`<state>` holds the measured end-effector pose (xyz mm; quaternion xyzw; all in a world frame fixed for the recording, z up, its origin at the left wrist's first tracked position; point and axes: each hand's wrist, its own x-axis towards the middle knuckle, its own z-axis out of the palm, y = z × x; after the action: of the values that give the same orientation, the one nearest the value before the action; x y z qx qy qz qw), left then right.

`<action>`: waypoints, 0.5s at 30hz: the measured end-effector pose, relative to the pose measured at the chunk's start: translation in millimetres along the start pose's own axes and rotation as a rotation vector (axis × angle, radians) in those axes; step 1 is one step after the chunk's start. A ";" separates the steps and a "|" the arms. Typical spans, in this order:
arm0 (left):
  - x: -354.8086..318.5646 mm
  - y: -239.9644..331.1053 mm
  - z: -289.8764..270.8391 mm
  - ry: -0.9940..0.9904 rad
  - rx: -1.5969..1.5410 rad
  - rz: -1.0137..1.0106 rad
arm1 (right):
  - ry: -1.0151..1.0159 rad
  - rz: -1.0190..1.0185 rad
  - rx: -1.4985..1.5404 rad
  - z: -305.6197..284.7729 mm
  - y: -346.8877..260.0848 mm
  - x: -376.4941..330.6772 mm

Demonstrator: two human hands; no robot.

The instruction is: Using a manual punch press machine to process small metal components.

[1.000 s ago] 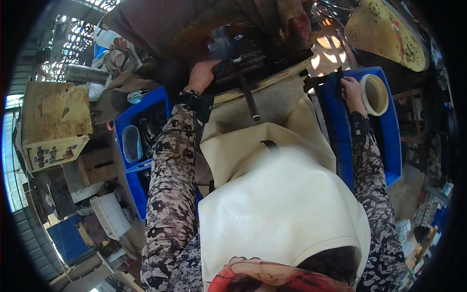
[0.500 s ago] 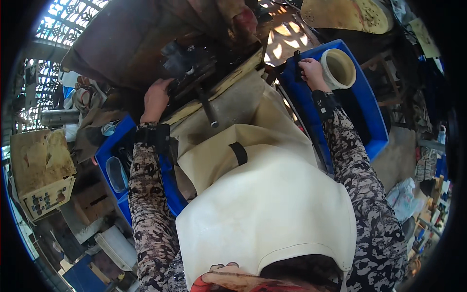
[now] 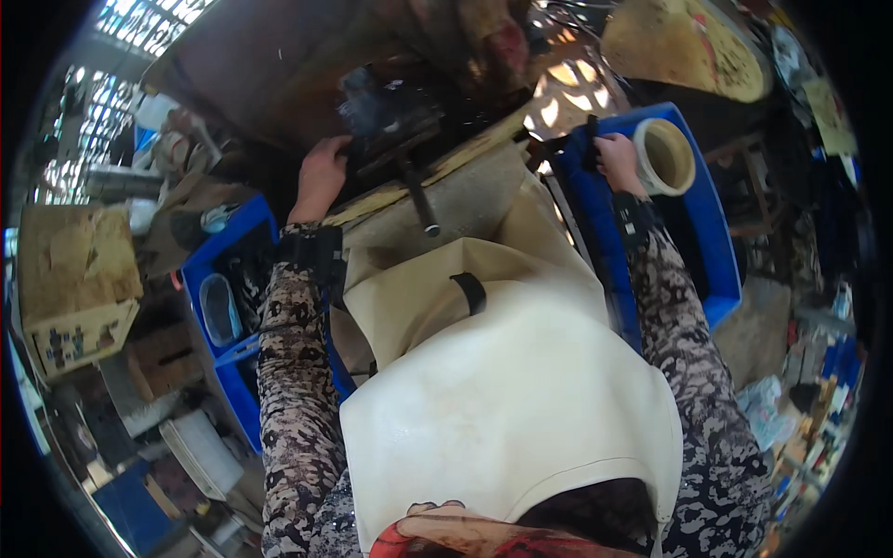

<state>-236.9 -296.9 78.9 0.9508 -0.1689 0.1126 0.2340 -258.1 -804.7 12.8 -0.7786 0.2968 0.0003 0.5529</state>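
Note:
My left hand reaches to the left side of a dark metal vise on the bench. Its fingers look stretched out, with the tips partly lost in shadow, and nothing shows in them. A steel handle bar juts from the vise toward me. My right hand is closed on a small dark bar-shaped piece over the left edge of a blue bin. Just right of that hand, a cream round tub stands in the bin.
A cream apron covers my front, and its upper part meets the bench's pale wooden edge. Left of me is another blue bin with a clear container. Beyond it stands a worn box. A yellowed stool-like seat is at far right.
The whole view has shifted slightly, so the bench and both hands appear further right and the right hand lower. My right hand still holds the dark piece, and my left stays by the vise.

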 end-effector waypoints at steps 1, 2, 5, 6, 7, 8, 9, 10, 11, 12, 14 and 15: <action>2.1 5.3 -2.3 0.013 0.008 -0.013 | 0.116 -0.183 -0.195 -14.2 14.6 14.3; 7.0 15.5 -3.7 0.062 -0.023 -0.008 | 0.237 -0.368 -0.386 -22.9 28.0 29.1; -28.8 12.8 -21.1 0.203 -0.012 -0.119 | -0.017 -0.305 -0.252 24.2 -57.9 -40.3; -36.1 15.2 -26.7 0.279 -0.030 -0.125 | -0.120 -0.450 -0.278 35.7 -77.4 -68.4; -47.5 14.9 -32.0 0.339 -0.026 -0.104 | -0.222 -0.597 -0.302 47.9 -89.3 -90.9; -61.0 13.7 -36.1 0.351 -0.015 -0.124 | -0.311 -0.774 -0.459 61.8 -94.7 -112.9; -75.1 12.7 -39.4 0.411 0.006 -0.153 | -0.432 -0.886 -0.527 72.2 -107.6 -147.7; -85.7 14.1 -43.5 0.470 0.025 -0.175 | -0.472 -1.073 -0.644 82.9 -110.3 -167.5; -96.2 16.6 -46.8 0.510 0.005 -0.188 | -0.509 -1.262 -0.760 93.1 -111.2 -179.2; -105.6 15.2 -48.0 0.522 0.007 -0.197 | -0.516 -1.275 -0.764 103.1 -112.2 -186.4; -125.5 7.2 -45.5 0.569 0.005 -0.272 | -0.595 -1.364 -0.721 123.1 -111.1 -193.4; -135.4 4.1 -45.4 0.578 -0.003 -0.294 | -0.564 -1.419 -0.678 136.4 -108.6 -191.2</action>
<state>-368.9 -242.1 80.2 0.8933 0.0433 0.3425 0.2876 -320.7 -575.8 116.1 -0.8756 -0.4298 -0.0640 0.2110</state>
